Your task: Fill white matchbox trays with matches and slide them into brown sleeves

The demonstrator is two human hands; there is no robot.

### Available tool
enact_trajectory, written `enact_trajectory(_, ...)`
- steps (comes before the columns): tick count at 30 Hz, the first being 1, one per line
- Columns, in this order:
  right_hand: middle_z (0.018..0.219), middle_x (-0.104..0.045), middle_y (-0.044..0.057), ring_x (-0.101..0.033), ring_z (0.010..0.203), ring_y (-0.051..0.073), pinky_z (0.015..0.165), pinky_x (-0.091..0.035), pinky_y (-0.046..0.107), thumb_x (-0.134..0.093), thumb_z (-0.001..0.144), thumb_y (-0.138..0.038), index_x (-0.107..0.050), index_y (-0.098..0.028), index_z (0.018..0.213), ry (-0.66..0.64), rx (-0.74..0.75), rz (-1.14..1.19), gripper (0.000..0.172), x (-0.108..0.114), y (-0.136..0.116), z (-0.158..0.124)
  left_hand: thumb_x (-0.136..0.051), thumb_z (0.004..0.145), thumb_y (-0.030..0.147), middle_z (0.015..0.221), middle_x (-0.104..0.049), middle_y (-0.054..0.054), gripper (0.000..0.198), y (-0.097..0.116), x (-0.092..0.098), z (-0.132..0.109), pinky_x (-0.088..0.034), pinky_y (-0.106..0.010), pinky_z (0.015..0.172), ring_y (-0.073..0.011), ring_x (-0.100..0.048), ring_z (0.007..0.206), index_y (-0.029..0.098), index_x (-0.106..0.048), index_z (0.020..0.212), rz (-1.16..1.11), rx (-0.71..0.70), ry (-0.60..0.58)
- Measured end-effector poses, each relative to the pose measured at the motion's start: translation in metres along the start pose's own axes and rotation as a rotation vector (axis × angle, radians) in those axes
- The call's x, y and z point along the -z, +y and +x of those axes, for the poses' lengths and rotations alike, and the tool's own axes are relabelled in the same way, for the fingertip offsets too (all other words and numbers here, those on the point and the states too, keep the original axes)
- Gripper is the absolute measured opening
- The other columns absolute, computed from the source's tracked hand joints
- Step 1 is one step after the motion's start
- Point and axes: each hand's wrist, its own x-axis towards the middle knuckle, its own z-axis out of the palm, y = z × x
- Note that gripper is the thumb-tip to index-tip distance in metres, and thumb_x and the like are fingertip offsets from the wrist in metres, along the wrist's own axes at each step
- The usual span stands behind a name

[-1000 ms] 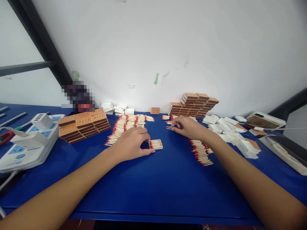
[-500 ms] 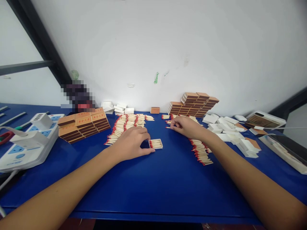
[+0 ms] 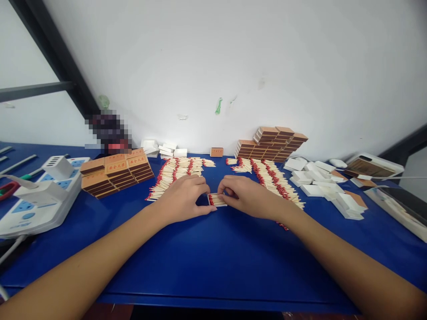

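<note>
While a pixelated patch [image 3: 109,133] hides what lies far left of the small white cardboard tray [image 3: 219,205], the stacked orange-brown cardboard matchboxes [image 3: 123,173] in front of that patch show plainly. Nearer the tray, the left hand [image 3: 183,198] partly covers a heap of red-tipped wooden matches [image 3: 178,170] and holds the tray's left end between thumb and fingers. The tray sits on the blue tabletop [image 3: 207,258] between both hands. Fingertips drawn narrowly together, the right hand [image 3: 250,195] hides the tray's right end; whether it pinches a match cannot be told. Right of the tray, its wrist interrupts a second match heap [image 3: 271,175]
</note>
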Motion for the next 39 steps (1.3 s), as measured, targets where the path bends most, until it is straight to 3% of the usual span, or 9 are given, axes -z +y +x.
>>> enact_trajectory(4, 0.083, -0.064, 0.002, -0.055, 0.074, 0.018, 0.067, -0.037, 0.030, -0.061, 0.100, -0.031, -0.070, -0.022, 0.095, 0.021, -0.019, 0.011, 0.014, 0.009, 0.011, 0.002, -0.079, 0.094, 0.047, 0.098, -0.072, -0.006, 0.032, 0.001, 0.001, 0.000, -0.051, -0.037, 0.083, -0.0235, -0.068, 0.092, 0.017, -0.076, 0.103, -0.010, 0.006, -0.009)
enact_trajectory(9, 0.073, -0.061, 0.003, -0.056, 0.070, 0.020, 0.067, -0.037, 0.032, -0.058, 0.096, -0.031, -0.072, -0.020, 0.090, 0.249, -0.165, -0.147, 0.018, 0.032, 0.064, 0.006, -0.079, 0.094, 0.047, 0.100, -0.072, -0.006, 0.032, 0.001, 0.002, 0.000, -0.051, -0.037, 0.083, -0.0238, -0.068, 0.094, 0.017, -0.077, 0.104, -0.024, 0.021, -0.027)
enact_trajectory(14, 0.065, -0.055, 0.000, -0.054, 0.065, 0.019, 0.065, -0.035, 0.032, -0.060, 0.094, -0.036, -0.072, -0.021, 0.085, 0.203, -0.216, -0.126, 0.021, 0.031, 0.100, 0.008, -0.078, 0.095, 0.048, 0.099, -0.071, -0.006, 0.032, 0.001, 0.002, 0.000, -0.051, -0.037, 0.083, -0.0241, -0.068, 0.095, 0.018, -0.076, 0.102, -0.020, 0.023, -0.026)
enact_trajectory(25, 0.066, -0.056, 0.000, -0.053, 0.064, 0.018, 0.064, -0.034, 0.031, -0.058, 0.096, -0.033, -0.064, -0.022, 0.080, 0.202, -0.197, -0.151, 0.021, 0.026, 0.102, 0.011, -0.079, 0.094, 0.048, 0.097, -0.071, -0.006, 0.032, 0.001, 0.000, 0.000, -0.051, -0.037, 0.083, -0.0239, -0.068, 0.093, 0.017, -0.077, 0.102, -0.011, 0.018, -0.020)
enact_trajectory(32, 0.085, -0.069, 0.006, -0.058, 0.073, 0.020, 0.067, -0.036, 0.030, -0.056, 0.098, -0.027, -0.065, -0.021, 0.087, 0.189, -0.159, -0.196, 0.015, 0.020, 0.100, 0.015, -0.079, 0.094, 0.050, 0.097, -0.071, -0.006, 0.034, 0.000, 0.000, 0.000, -0.051, -0.038, 0.082, -0.0246, -0.068, 0.094, 0.017, -0.076, 0.102, 0.003, 0.017, -0.024)
enact_trajectory(39, 0.089, -0.070, 0.007, -0.062, 0.078, 0.021, 0.070, -0.040, 0.031, -0.059, 0.099, -0.028, -0.069, -0.021, 0.096, 0.251, -0.131, -0.182, 0.013, 0.017, 0.103, 0.017, -0.077, 0.095, 0.051, 0.099, -0.072, -0.006, 0.035, 0.001, 0.001, -0.001, -0.052, -0.038, 0.083, -0.0243, -0.068, 0.094, 0.017, -0.076, 0.103, 0.002, 0.023, -0.025)
